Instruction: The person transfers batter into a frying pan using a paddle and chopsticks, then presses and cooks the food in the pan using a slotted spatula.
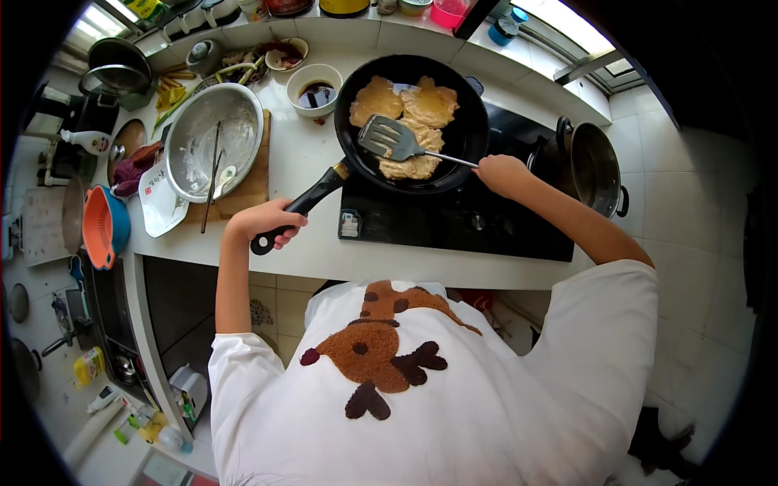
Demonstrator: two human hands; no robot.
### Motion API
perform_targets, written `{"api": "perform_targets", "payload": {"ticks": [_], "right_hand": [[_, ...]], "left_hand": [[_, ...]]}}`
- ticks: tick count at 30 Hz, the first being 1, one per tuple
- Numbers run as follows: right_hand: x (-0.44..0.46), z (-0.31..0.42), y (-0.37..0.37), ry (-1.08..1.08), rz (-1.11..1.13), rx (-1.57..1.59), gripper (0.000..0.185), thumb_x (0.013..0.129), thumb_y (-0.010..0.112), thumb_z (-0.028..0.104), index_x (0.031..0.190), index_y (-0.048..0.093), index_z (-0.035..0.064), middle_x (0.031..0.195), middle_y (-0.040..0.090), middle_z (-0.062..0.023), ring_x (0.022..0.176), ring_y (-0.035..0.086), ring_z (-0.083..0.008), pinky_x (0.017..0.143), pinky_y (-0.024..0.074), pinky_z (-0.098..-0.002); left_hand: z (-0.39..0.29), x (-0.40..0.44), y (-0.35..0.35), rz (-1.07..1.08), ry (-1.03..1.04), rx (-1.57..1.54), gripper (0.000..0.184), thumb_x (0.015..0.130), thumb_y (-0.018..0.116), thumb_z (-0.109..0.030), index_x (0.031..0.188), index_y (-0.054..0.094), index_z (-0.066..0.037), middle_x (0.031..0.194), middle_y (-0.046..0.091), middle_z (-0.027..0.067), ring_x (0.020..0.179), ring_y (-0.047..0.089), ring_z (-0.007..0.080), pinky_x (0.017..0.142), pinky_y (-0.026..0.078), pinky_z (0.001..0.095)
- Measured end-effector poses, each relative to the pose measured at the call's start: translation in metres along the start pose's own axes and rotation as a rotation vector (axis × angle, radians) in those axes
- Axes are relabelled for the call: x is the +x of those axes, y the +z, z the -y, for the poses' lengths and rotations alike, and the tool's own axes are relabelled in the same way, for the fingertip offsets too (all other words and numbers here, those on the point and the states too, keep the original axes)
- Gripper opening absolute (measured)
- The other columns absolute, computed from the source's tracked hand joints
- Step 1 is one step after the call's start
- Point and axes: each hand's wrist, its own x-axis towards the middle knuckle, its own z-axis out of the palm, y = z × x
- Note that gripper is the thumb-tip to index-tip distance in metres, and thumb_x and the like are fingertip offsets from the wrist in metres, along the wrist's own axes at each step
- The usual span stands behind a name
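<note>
My left hand (269,223) is closed around the black handle of a frying pan (474,154), which sits over the black cooktop (389,219). Several flat, pale golden pieces of food (429,104) lie in the pan; they look like battered meat, but I cannot tell the kind. In my right hand (504,176) is the metal handle of a slotted spatula (391,139). Its grey head is over the pan, overlapping the edges of the left and lower pieces. Whether the head presses on them is hard to tell.
Left of the pan, a metal bowl (180,154) with chopsticks (212,174) rests on a wooden board (258,182). Behind stands a white bowl of dark liquid (316,104). A deep pot (596,166) occupies the cooktop's right side. An orange and blue basket (104,227) is far left.
</note>
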Motion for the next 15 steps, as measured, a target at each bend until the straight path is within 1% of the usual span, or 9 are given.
{"api": "perform_targets", "payload": {"ticks": [2,5,6,8,9,10,12,14,15], "right_hand": [[0.002,0.004,-0.003,0.003,0.035,-0.023,0.03,0.086,0.05,0.025,0.07,0.065,0.004,0.07,0.064,-0.0119,0.066,0.064,-0.0276,0.056,0.0515,-0.036],[0.0,0.015,-0.019,0.022,0.136,-0.134,0.016,0.076,0.051,0.007,0.077,0.067,0.0037,0.073,0.065,-0.0119,0.07,0.065,-0.0273,0.06,0.0531,-0.0347],[-0.001,0.015,-0.016,0.02,0.142,-0.132,0.016,0.076,0.051,0.007,0.077,0.067,0.0037,0.073,0.065,-0.0119,0.07,0.065,-0.0273,0.06,0.0531,-0.0347],[0.002,0.002,-0.018,-0.047,0.164,-0.095,0.017,0.079,0.049,0.008,0.077,0.062,-0.003,0.073,0.063,-0.0153,0.07,0.064,-0.0286,0.061,0.0527,-0.0367],[0.004,0.013,-0.052,0.169,0.494,0.109,0.024,0.085,0.048,0.016,0.076,0.061,-0.0033,0.068,0.061,-0.0146,0.066,0.063,-0.0277,0.058,0.0516,-0.0365],[0.0,0.007,-0.059,0.174,0.493,0.107,0.024,0.085,0.048,0.016,0.076,0.061,-0.0033,0.068,0.061,-0.0146,0.066,0.063,-0.0277,0.058,0.0516,-0.0365],[-0.009,-0.008,-0.063,0.044,0.272,0.436,0.038,0.088,0.048,0.031,0.073,0.06,-0.0011,0.07,0.062,-0.0157,0.066,0.062,-0.0288,0.058,0.0492,-0.0384],[-0.029,-0.016,-0.078,0.035,0.001,0.294,0.048,0.088,0.046,0.044,0.072,0.059,0.0006,0.067,0.06,-0.0159,0.066,0.058,-0.0331,0.061,0.0459,-0.0414],[-0.034,-0.021,-0.081,0.086,-0.014,0.286,0.052,0.089,0.041,0.047,0.072,0.059,0.0015,0.066,0.058,-0.0165,0.069,0.057,-0.0357,0.064,0.0441,-0.0426]], "left_hand": [[0.001,0.0,0.0,0.005,-0.002,-0.006,0.018,0.079,0.057,-0.015,0.08,0.043,-0.004,0.054,0.044,0.0004,0.041,0.04,0.0092,0.038,0.037,0.0261],[0.001,0.001,-0.001,0.0,0.007,-0.003,0.018,0.079,0.058,-0.015,0.08,0.043,-0.004,0.054,0.044,0.0004,0.041,0.04,0.0092,0.039,0.037,0.026],[0.002,0.001,0.0,-0.002,0.009,0.012,0.018,0.078,0.058,-0.015,0.08,0.043,-0.004,0.054,0.044,0.0003,0.041,0.04,0.0092,0.039,0.037,0.0259],[0.002,0.001,-0.001,0.005,0.024,0.02,0.018,0.079,0.057,-0.015,0.08,0.043,-0.004,0.054,0.044,0.0003,0.041,0.04,0.0091,0.039,0.037,0.0259],[0.001,0.001,-0.001,0.006,0.016,0.014,0.018,0.079,0.057,-0.015,0.08,0.043,-0.004,0.054,0.044,0.0003,0.041,0.04,0.0092,0.039,0.037,0.0259],[0.001,0.001,-0.001,0.007,0.002,0.008,0.018,0.078,0.057,-0.015,0.08,0.043,-0.004,0.053,0.044,0.0004,0.041,0.041,0.0092,0.038,0.037,0.0259],[0.001,0.0,0.0,-0.001,0.008,0.014,0.018,0.078,0.057,-0.015,0.081,0.043,-0.004,0.053,0.044,0.0004,0.041,0.04,0.0093,0.038,0.037,0.026],[0.001,0.0,0.002,-0.005,0.008,0.021,0.018,0.078,0.057,-0.015,0.081,0.043,-0.004,0.053,0.044,0.0004,0.041,0.04,0.0093,0.038,0.037,0.026],[0.002,0.001,0.001,-0.013,0.01,0.025,0.017,0.079,0.057,-0.014,0.081,0.043,-0.005,0.053,0.043,0.0005,0.04,0.039,0.0093,0.038,0.036,0.0265]]}}
